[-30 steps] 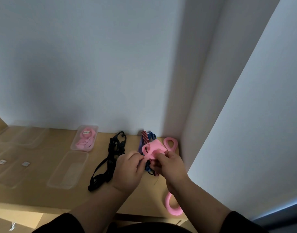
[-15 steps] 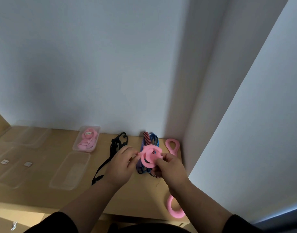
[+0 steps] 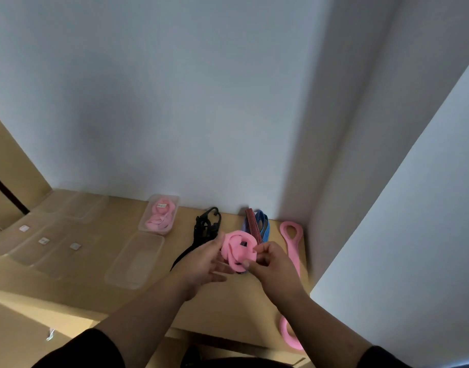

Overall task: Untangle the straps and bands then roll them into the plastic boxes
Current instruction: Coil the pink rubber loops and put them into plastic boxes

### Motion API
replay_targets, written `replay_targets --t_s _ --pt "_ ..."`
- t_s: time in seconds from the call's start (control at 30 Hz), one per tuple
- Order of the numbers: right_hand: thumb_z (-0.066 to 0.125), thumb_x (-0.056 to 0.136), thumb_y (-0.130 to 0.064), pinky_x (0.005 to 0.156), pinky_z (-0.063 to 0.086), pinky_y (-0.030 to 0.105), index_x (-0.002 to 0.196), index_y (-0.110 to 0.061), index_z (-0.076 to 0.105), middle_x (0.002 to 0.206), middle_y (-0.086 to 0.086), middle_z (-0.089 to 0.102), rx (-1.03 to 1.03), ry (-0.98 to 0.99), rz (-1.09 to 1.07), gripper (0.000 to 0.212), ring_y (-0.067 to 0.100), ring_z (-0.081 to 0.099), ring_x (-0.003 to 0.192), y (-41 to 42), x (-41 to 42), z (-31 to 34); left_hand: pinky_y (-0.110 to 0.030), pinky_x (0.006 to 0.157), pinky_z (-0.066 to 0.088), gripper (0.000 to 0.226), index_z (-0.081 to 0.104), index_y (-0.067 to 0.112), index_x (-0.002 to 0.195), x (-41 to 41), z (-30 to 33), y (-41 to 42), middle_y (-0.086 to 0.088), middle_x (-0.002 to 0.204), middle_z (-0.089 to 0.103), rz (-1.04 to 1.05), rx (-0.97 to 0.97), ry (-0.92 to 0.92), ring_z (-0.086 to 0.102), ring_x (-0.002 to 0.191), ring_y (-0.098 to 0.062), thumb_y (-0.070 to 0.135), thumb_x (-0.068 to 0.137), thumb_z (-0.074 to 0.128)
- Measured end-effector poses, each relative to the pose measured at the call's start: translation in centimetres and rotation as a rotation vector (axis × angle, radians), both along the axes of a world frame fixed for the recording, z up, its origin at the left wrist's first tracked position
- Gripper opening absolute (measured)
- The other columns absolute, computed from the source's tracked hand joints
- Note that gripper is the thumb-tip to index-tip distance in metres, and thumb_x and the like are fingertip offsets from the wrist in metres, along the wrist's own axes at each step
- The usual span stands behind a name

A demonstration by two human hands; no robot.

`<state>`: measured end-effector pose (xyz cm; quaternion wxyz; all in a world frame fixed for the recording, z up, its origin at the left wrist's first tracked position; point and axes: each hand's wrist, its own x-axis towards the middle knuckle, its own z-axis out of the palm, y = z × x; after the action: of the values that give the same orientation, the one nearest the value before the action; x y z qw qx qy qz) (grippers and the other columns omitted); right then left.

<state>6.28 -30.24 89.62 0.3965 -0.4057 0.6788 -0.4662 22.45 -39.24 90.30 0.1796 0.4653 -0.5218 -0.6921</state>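
A coiled pink band (image 3: 237,249) is held up between both hands above the wooden table (image 3: 244,301). My right hand (image 3: 271,264) pinches its right edge with curled fingers. My left hand (image 3: 205,260) lies against its left side with fingers spread and mostly straight. An empty plastic box (image 3: 135,260) sits left of my hands. Behind it, another plastic box (image 3: 159,214) holds rolled pink bands. A black strap (image 3: 204,229) and blue and red bands (image 3: 257,225) lie behind the hands.
A long pink band (image 3: 291,243) runs along the table's right side down past its front edge, by the white wall (image 3: 387,208). Several clear lids or boxes (image 3: 44,240) lie at the far left. The table's front edge is just below my forearms.
My left hand's fingers have opened out from a pinch to a spread pose beside the coil. The coil has turned and looks tighter. The camera has tilted slightly.
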Motion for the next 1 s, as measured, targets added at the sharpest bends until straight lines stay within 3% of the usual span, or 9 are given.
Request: replay_targets --t_s 0.13,0.23,0.37,0.43,0.5,0.63,0.77,0.9,1.0 --pt "0.076 0.087 -0.028 0.070 0.050 0.018 0.095 -0.033 0.067 0.088 -0.010 0.069 -0.029 0.086 0.114 0.013 0.000 0.062 0.080 -0.9 1.4 -0.6 -0.040 0.085 0.057 0.077 0.064 0.014 0.119 2.3 0.2 0.0 -0.014 0.099 0.076 0.031 0.115 -0.081 0.073 0.094 -0.029 0.076 0.091 0.027" --pt "0.070 0.092 -0.025 0.070 0.047 0.010 0.105 -0.041 0.069 0.090 -0.015 0.068 -0.061 0.041 0.137 0.021 -0.009 0.060 0.085 -1.8 3.1 -0.5 -0.039 0.086 0.056 0.074 0.064 0.008 0.121 4.5 0.4 0.2 -0.016 0.101 0.075 0.078 0.140 -0.041 0.072 0.094 -0.030 0.067 0.098 0.027" --pt "0.060 0.098 -0.030 0.082 0.048 0.010 0.121 -0.042 0.066 0.106 -0.023 0.069 -0.086 0.049 0.240 0.026 -0.009 0.060 0.102 -3.3 5.3 -0.5 -0.049 0.099 0.052 0.061 0.065 0.005 0.121 7.3 -0.2 -0.4 -0.022 0.104 0.073 0.210 0.196 0.031 0.070 0.096 -0.034 0.056 0.101 0.037" --pt "0.058 0.099 -0.031 0.088 0.049 0.016 0.124 -0.036 0.068 0.110 -0.017 0.067 -0.078 0.071 0.254 0.027 -0.002 0.059 0.104 -4.3 6.7 -0.7 -0.050 0.101 0.051 0.053 0.063 0.007 0.123 8.7 -0.5 -0.9 -0.022 0.106 0.073 0.213 0.204 0.064 0.069 0.099 -0.036 0.051 0.100 0.044" --pt "0.060 0.098 -0.028 0.088 0.051 0.022 0.117 -0.032 0.072 0.106 -0.009 0.066 -0.066 0.058 0.226 0.022 0.003 0.060 0.100 -5.4 8.1 -0.8 -0.045 0.091 0.056 0.042 0.057 0.013 0.128 10.1 -0.7 -1.4 -0.021 0.106 0.073 0.169 0.185 0.091 0.070 0.099 -0.035 0.044 0.100 0.049" --pt "0.065 0.096 -0.024 0.088 0.059 0.041 0.102 -0.023 0.073 0.102 -0.002 0.072 0.018 -0.162 0.226 0.010 0.017 0.069 0.095 -7.8 11.2 -1.0 -0.046 0.091 0.052 0.038 0.054 0.021 0.130 13.3 -0.9 -2.8 -0.019 0.108 0.073 0.107 0.163 0.186 0.069 0.091 -0.029 0.029 0.095 0.062" --pt "0.070 0.091 -0.018 0.077 0.058 0.035 0.101 -0.010 0.065 0.100 0.012 0.071 0.048 -0.226 0.212 0.014 0.025 0.068 0.086 -10.6 14.6 -1.0 -0.047 0.092 0.053 0.041 0.053 0.026 0.132 17.3 -1.0 -5.3 -0.023 0.116 0.069 0.041 0.163 0.229 0.067 0.099 -0.034 0.029 0.092 0.064" --pt "0.071 0.090 -0.010 0.075 0.060 0.034 0.111 -0.022 0.070 0.104 0.011 0.074 0.077 -0.334 0.218 0.024 0.028 0.072 0.095 -13.4 18.1 -0.9 -0.044 0.083 0.056 0.049 0.050 0.031 0.133 21.0 -1.3 -8.1 -0.026 0.114 0.069 -0.001 0.174 0.230 0.068 0.095 -0.038 0.035 0.085 0.059" --pt "0.071 0.090 -0.010 0.072 0.060 0.038 0.098 -0.015 0.073 0.107 0.022 0.069 0.095 -0.295 0.216 0.010 0.034 0.072 0.091 -15.3 20.1 -1.6 -0.043 0.079 0.057 0.036 0.052 0.032 0.131 23.2 -2.2 -10.1 -0.026 0.114 0.068 0.002 0.196 0.227 0.068 0.096 -0.039 0.029 0.095 0.052"
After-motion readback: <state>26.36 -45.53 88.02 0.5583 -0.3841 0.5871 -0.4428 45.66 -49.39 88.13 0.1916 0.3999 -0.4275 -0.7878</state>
